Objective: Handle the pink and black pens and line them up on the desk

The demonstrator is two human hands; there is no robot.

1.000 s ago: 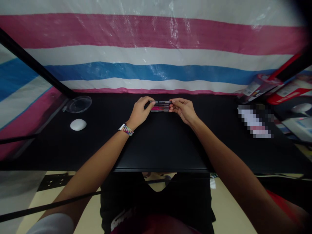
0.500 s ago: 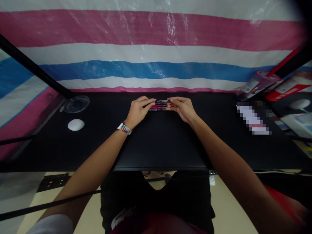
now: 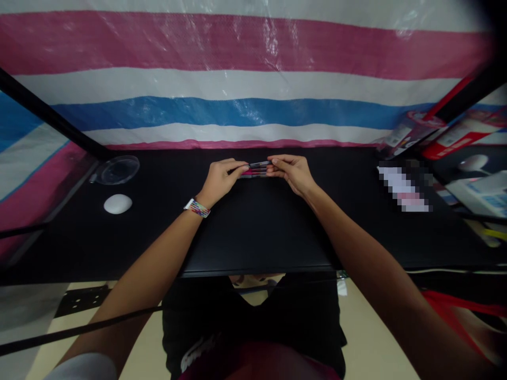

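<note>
Several slim pens (image 3: pixel 258 171), dark with some pink, lie side by side between my hands over the far part of the black table. My left hand (image 3: pixel 222 180) is closed on their left ends, thumb and fingers pinching. The right ends are gripped by my right hand (image 3: pixel 293 172), with the thumb and index finger on the farthest pen. That pen slants slightly, its right end raised a little away from the others. Fingers hide both ends of the pens, and I cannot tell whether they touch the table.
On the left of the black table (image 3: pixel 257 232) are a white rounded object (image 3: pixel 118 204) and a clear round lid-like dish (image 3: pixel 119 170). To the right stand a clear tub with a red rim (image 3: pixel 410 134), a red-and-white container (image 3: pixel 461 136) and a blurred-out item (image 3: pixel 404 187). Striped sheeting (image 3: pixel 237 111) rises behind.
The farthest pen now slants a little, where it was nearly level with the rest. Both hands keep their grip on the pens. The whole view has shifted slightly.
</note>
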